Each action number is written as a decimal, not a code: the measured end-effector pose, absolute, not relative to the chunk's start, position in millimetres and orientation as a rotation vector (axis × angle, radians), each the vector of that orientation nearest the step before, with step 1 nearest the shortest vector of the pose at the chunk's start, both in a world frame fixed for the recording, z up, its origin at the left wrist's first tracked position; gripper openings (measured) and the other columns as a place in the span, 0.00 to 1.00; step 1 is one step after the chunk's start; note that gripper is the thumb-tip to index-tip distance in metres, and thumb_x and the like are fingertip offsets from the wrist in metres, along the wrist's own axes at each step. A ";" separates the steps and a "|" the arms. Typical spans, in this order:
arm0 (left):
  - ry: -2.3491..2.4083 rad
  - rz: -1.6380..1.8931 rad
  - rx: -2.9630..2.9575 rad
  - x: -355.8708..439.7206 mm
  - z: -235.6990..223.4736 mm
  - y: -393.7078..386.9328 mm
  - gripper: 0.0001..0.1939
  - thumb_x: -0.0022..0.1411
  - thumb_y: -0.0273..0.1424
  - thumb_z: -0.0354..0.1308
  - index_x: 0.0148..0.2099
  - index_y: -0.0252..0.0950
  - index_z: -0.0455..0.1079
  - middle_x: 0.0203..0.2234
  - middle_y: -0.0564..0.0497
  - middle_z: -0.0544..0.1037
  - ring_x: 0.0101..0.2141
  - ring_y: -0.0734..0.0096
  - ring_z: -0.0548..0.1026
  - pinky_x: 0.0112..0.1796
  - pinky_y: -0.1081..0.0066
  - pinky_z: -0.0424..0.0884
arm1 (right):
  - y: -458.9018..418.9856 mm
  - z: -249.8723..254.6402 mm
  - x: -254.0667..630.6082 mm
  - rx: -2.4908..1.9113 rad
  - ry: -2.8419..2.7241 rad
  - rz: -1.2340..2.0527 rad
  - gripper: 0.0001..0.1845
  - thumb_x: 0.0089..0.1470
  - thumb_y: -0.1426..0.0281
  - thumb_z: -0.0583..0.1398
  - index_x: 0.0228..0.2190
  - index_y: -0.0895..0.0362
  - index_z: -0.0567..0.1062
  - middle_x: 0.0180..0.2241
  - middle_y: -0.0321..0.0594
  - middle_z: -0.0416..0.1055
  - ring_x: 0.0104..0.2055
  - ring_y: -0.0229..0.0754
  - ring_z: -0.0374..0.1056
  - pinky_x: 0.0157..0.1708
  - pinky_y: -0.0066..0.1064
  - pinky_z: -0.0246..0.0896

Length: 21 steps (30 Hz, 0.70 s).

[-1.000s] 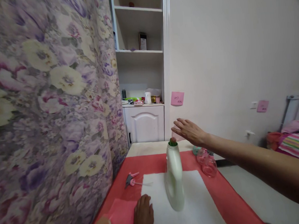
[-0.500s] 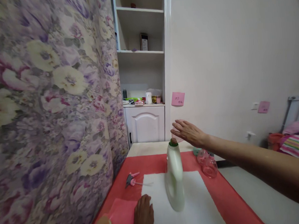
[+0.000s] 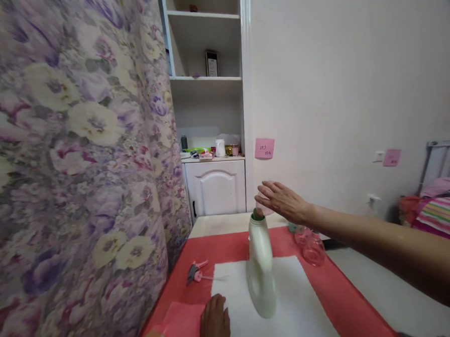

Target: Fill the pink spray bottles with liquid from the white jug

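Observation:
A tall white plastic bottle (image 3: 261, 267) with a green open neck stands upright on a white sheet (image 3: 292, 306) spread over the red table cover (image 3: 221, 246). My right hand (image 3: 285, 201) reaches over the bottle's mouth, fingers curved round a pale pink see-through cup (image 3: 262, 203) held just above the neck; most of the cup is hidden by the hand. At the near edge my left hand (image 3: 215, 324) rests knuckles up on the sheet's left border, fingers curled under, with nothing seen in it.
A pink spray trigger head (image 3: 196, 272) lies left of the sheet. Two clear pink bottles (image 3: 310, 245) stand at the right. A pink cloth (image 3: 182, 324) lies beside my left hand. A floral curtain (image 3: 78, 171) hangs along the left; a white cabinet (image 3: 216, 186) is behind.
My right hand has lowered slightly, bringing the pink cup closer onto the bottle's neck. My left hand and the bottle stay where they were.

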<state>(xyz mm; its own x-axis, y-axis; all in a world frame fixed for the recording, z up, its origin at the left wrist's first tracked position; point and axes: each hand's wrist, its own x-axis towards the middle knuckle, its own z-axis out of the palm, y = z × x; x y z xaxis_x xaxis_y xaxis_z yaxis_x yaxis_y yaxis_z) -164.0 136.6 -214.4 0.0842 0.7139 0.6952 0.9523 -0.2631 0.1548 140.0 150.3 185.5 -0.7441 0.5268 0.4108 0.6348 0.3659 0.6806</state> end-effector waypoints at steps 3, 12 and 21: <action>-1.659 -0.981 -2.035 -164.4 -213.6 136.4 0.16 0.64 0.28 0.48 0.48 0.36 0.75 0.46 0.44 0.82 0.48 0.57 0.77 0.48 0.59 0.73 | 150.2 181.4 144.2 -1.086 -2.481 -1.311 0.21 0.60 0.77 0.52 0.54 0.55 0.65 0.59 0.51 0.63 0.62 0.56 0.57 0.56 0.44 0.55; -1.647 -1.017 -2.050 -166.6 -214.0 137.9 0.16 0.63 0.28 0.48 0.47 0.35 0.75 0.46 0.42 0.82 0.48 0.56 0.78 0.48 0.57 0.73 | 149.6 169.1 154.6 -1.172 -2.444 -1.176 0.23 0.61 0.78 0.50 0.57 0.54 0.63 0.60 0.51 0.62 0.63 0.56 0.56 0.55 0.44 0.58; -1.692 -1.136 -2.083 -167.1 -212.1 135.2 0.16 0.62 0.29 0.49 0.46 0.37 0.75 0.45 0.43 0.82 0.48 0.55 0.77 0.48 0.56 0.73 | 151.5 150.7 170.9 -1.274 -2.363 -0.854 0.38 0.48 0.87 0.53 0.60 0.53 0.60 0.62 0.51 0.59 0.65 0.56 0.52 0.56 0.46 0.58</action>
<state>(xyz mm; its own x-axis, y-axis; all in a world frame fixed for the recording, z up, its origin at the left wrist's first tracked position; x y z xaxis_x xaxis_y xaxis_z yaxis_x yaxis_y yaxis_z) -167.1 135.2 -212.1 0.0343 0.7313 0.6812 0.9072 -0.3087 0.2857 170.9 151.5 150.7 -0.5494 0.6419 0.5349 0.8356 0.4227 0.3509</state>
